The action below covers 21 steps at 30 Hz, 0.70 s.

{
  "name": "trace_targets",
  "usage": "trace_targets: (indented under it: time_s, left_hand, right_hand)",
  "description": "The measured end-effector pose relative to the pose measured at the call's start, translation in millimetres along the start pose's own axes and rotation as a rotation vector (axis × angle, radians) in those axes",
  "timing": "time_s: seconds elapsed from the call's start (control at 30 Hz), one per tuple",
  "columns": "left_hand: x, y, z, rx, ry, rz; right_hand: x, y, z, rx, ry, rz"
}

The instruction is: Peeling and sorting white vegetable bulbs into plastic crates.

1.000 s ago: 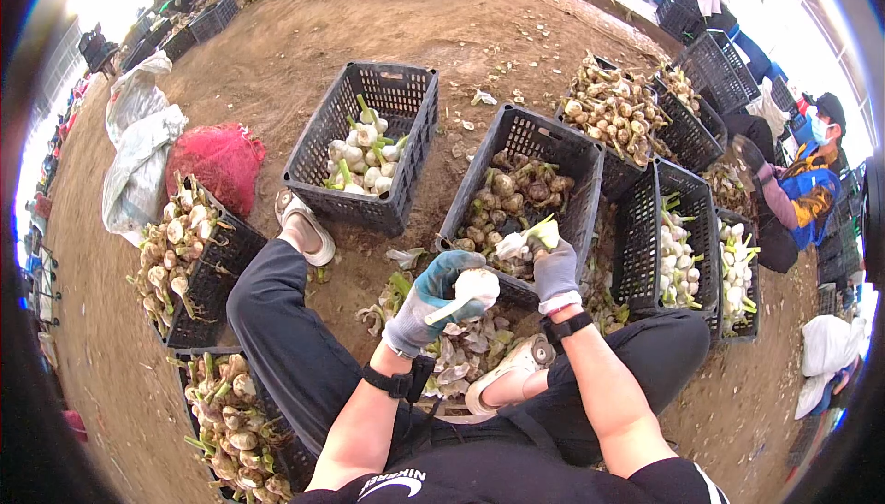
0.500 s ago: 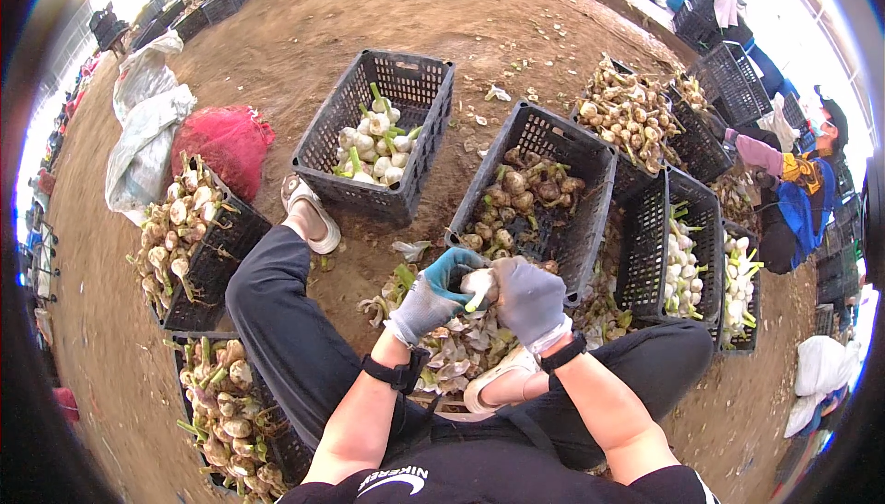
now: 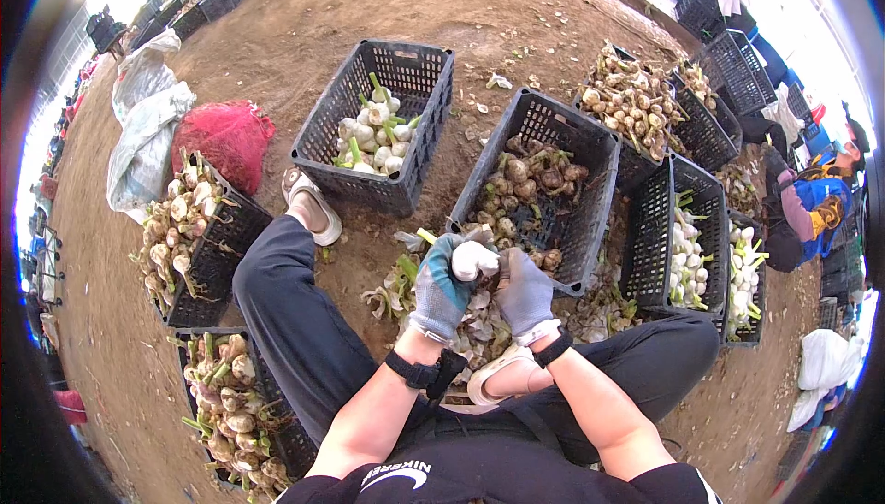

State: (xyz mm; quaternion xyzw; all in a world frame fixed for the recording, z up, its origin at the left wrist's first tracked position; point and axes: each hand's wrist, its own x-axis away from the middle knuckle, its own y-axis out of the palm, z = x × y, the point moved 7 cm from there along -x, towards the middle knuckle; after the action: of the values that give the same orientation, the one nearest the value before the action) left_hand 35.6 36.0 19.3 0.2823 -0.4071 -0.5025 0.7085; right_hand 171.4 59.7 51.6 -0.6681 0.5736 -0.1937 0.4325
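1. Garlic bulb [image 3: 473,260]: sitting up front between the two gloved hands, above a pile of peelings [image 3: 484,324]; white side showing, a pale green stem [image 3: 426,237], seemingly its own, poking out beyond the left glove.
2. Left hand [image 3: 441,284]: wrapping the bulb, fingers and thumb closing around it.
3. Right hand [image 3: 525,292]: curling in at the bulb's right side; fingertips are hiding, so I cannot tell whether they are pinching skin or the root end.
4. Step, by judgement: the hands are apparently cleaning this one bulb, the right one working at its surface. Next move is probably calling for a steady left hold while the right draws any loose layer away.
5. Just beyond: a black crate [image 3: 597,200] is holding brown, unpeeled bulbs [image 3: 525,172].
6. Farther left: another crate [image 3: 355,186] is holding white bulbs [image 3: 373,135] with short green stems.
7. Outer edge: a red mesh bag [image 3: 221,140] is lying at left; a co-worker [image 3: 816,200] is sitting at right.
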Motion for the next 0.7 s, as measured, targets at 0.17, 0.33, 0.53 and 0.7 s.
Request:
trace_targets:
  time_s: [0.17, 0.33, 0.53, 0.7]
  left_hand:
    - [-9.4, -2.0, 10.2, 0.378, -0.008, -0.11]
    - [-24.7, -24.2, 8.8, 0.401, -0.03, -0.078]
    - [-20.3, -0.5, -14.2, 0.012, 0.005, -0.288]
    - [-17.3, -8.4, -7.4, -0.081, 0.032, -0.007]
  right_hand:
    - [38.2, 49.4, 29.7, 0.113, 0.161, -0.511]
    - [21.8, 23.2, 2.4, -0.342, 0.044, -0.348]
    - [-13.0, 6.4, 14.4, -0.964, 0.614, -0.211]
    - [-7.3, 17.2, 4.1, -0.408, 0.185, -0.035]
